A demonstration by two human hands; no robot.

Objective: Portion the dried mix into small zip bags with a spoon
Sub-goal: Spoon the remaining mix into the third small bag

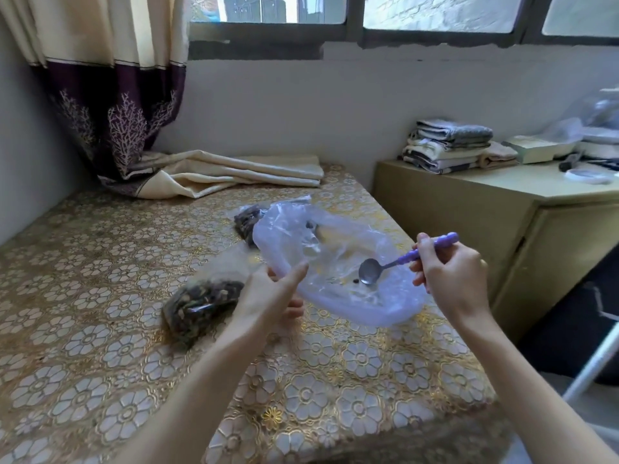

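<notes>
Head view: we scrape the last of the dried mix from a clear tray.

Our left hand [271,296] grips the near-left rim of the tilted clear plastic tray [395,308]; our right hand [450,269] pinches the purple-handled spoon [370,270], bowl down beside a few crumbs [354,280]. One filled zip bag [197,304] lies just left of the left hand, another [246,221] beyond the tray, on the flowered tablecloth [100,329].

Glossy clear plastic bag [335,262], dull metal spoon [370,271] bowl, perhaps plastic purple handle, embossed shiny tablecloth [100,296].
</notes>
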